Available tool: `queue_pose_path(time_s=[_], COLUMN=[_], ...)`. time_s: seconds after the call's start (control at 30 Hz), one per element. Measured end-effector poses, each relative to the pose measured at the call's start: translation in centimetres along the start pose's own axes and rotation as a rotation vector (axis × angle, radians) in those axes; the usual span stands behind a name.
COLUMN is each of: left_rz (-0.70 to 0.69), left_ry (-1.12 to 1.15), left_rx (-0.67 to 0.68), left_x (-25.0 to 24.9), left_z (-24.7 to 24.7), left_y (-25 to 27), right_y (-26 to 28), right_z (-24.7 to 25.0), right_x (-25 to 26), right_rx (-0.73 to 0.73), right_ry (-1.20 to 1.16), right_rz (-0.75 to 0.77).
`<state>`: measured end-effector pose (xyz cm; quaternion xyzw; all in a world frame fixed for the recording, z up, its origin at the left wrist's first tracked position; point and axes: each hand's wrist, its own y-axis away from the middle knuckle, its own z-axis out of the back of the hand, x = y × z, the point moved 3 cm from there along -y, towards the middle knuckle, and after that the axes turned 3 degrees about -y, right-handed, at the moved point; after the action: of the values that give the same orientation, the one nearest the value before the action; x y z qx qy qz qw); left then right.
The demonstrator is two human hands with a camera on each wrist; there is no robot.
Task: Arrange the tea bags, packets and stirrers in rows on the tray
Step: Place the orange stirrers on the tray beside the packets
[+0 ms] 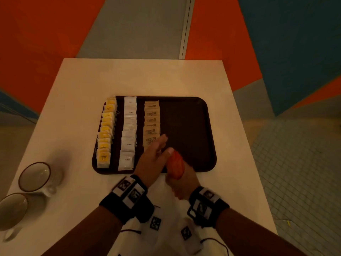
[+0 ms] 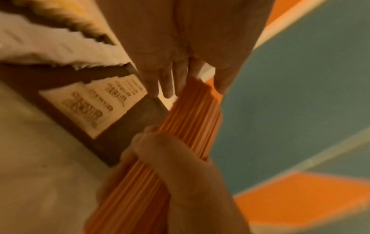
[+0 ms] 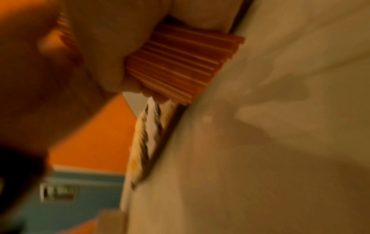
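Holding a bundle of orange stirrers (image 1: 175, 166) in my right hand (image 1: 181, 183), fingers curled tight round its middle; the left wrist view shows that fist wrapped round the sticks. My left hand (image 1: 150, 159) is flat, fingers straight, palm set against the far end of the bundle, holding nothing, looks like squaring the ends. Bundle sits over the near edge of the tray (image 1: 203, 133), long axis running near edge to far edge, same way as the rows. Three rows already lie on the tray's left half: yellow tea bags (image 1: 106, 133) along the left edge, white packets (image 1: 129, 133) next, brown packets (image 1: 151, 122) next, each overlapped front to back. Right half of the tray is bare brown surface, and it lies just to the right of and beyond the bundle. Key relation: the free strip starts right beside the brown packets, directly ahead of my right hand, so that hand is the nearer one and the sticks are already aligned with the rows. Two cups (image 1: 35, 177) stand at the table's (image 1: 147, 78) near left corner, well apart from the tray. I judge stirrers are the last group left to lay down.
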<state>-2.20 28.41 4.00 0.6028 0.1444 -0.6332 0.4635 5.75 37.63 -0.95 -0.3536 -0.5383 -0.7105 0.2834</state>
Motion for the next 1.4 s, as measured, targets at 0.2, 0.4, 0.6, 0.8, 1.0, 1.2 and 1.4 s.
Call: queue_pose_path(time_s=[0.2, 0.4, 0.6, 0.8, 1.0, 1.2, 1.4], left_rz=[0.222, 0.295, 0.323, 0.248, 0.226, 0.277, 0.257], left_ry=[0.388, 0.371, 0.184, -0.157, -0.239, -0.233, -0.247], left_rx=[0.137, 0.131, 0.122, 0.043, 0.006, -0.055, 0.021], left_x=[0.1, -1.5, -1.8, -0.9, 0.0, 0.4, 0.6], left_z=[-1.5, -2.7, -1.7, -1.0, -1.0, -0.9, -0.5], left_y=[-4.5, -10.0, -15.1, -17.8, -18.6, -18.4, -18.6], right_y=[-5.3, -10.6, -14.5, -16.2, -16.7, -16.1, -15.4], right_z=[5.1, 7.5, 7.8, 8.3, 10.0, 11.3, 12.3], right_x=[5.3, 6.7, 7.5, 8.6, 8.5, 7.2, 6.9], right_rx=[-0.023, -0.023, -0.019, -0.08, -0.214, -0.285, -0.248], right_ry=[-0.083, 0.059, 0.092, 0.131, 0.318, 0.384, 0.595], right_rz=[-0.002, -0.023, -0.098, -0.09, -0.027, -0.035, 0.008])
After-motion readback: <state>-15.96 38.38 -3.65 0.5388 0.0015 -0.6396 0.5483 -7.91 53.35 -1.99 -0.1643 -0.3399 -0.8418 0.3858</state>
